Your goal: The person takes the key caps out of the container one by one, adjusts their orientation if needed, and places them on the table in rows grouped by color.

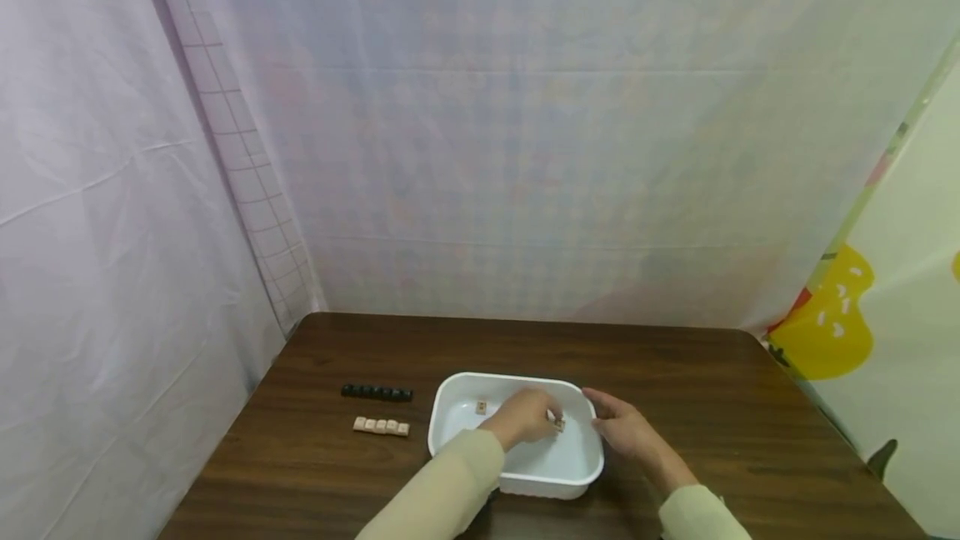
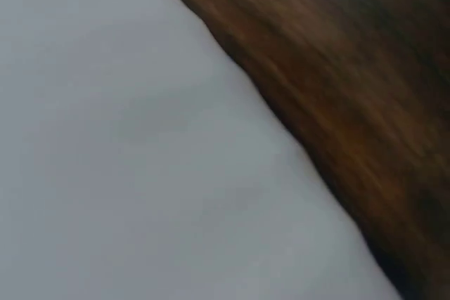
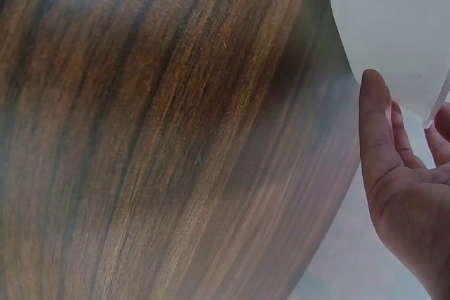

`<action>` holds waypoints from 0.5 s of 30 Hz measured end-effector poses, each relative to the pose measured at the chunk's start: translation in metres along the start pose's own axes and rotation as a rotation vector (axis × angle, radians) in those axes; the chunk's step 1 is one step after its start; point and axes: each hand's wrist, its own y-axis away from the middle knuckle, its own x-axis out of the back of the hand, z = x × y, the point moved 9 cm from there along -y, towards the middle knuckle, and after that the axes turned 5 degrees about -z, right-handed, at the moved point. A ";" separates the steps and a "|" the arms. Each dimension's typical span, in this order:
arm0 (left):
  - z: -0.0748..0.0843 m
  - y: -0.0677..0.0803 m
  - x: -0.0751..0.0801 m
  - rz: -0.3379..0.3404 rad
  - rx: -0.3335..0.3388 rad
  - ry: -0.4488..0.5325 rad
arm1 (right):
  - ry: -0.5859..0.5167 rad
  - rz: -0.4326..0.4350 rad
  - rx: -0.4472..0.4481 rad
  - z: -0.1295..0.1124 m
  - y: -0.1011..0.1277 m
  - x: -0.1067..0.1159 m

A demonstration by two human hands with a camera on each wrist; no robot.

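While two short rows, black tiles and tan tiles, lay sorted on the worktop at left, the left hand dipped into the white tub, pinching a small tan tile; another tile waited inside. The right hand, fingers relaxed, steadied the tub's right rim.
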 end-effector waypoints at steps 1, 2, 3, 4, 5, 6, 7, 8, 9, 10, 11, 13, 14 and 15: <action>-0.002 0.001 0.000 0.004 0.002 0.006 | 0.000 -0.001 0.003 0.000 0.000 0.000; -0.003 0.002 0.002 0.008 0.001 0.013 | 0.002 0.001 0.002 -0.001 0.000 0.000; -0.004 0.003 0.003 0.012 0.004 0.020 | 0.003 -0.001 -0.002 -0.001 0.000 0.000; -0.005 0.004 0.004 0.013 0.006 0.017 | 0.004 0.000 -0.010 -0.001 0.000 0.000; -0.006 0.005 0.005 0.014 0.010 0.018 | 0.011 -0.001 -0.013 -0.001 0.000 0.000; -0.006 0.006 0.006 0.017 0.011 0.012 | 0.010 -0.002 -0.019 0.000 0.000 0.000; -0.006 0.006 0.006 0.019 0.012 0.007 | 0.010 -0.005 -0.019 0.000 0.000 0.000; -0.006 0.007 0.007 0.020 0.016 0.003 | 0.016 -0.003 -0.024 0.000 0.000 0.001; -0.006 0.007 0.007 0.019 0.021 0.001 | 0.024 -0.003 -0.027 0.001 0.000 0.001; -0.006 0.007 0.006 0.016 0.026 -0.008 | 0.025 -0.002 -0.030 0.002 -0.001 0.001; -0.006 0.007 0.005 0.013 0.031 -0.006 | 0.030 -0.002 -0.028 0.002 -0.001 0.001; -0.005 0.008 0.003 0.006 0.032 -0.015 | 0.032 -0.002 -0.028 0.003 -0.002 0.000; -0.004 0.008 0.002 -0.001 0.029 -0.030 | 0.034 0.002 -0.029 0.004 -0.002 0.001; -0.003 0.008 0.001 -0.007 0.024 -0.048 | 0.032 0.002 -0.022 0.004 -0.002 0.000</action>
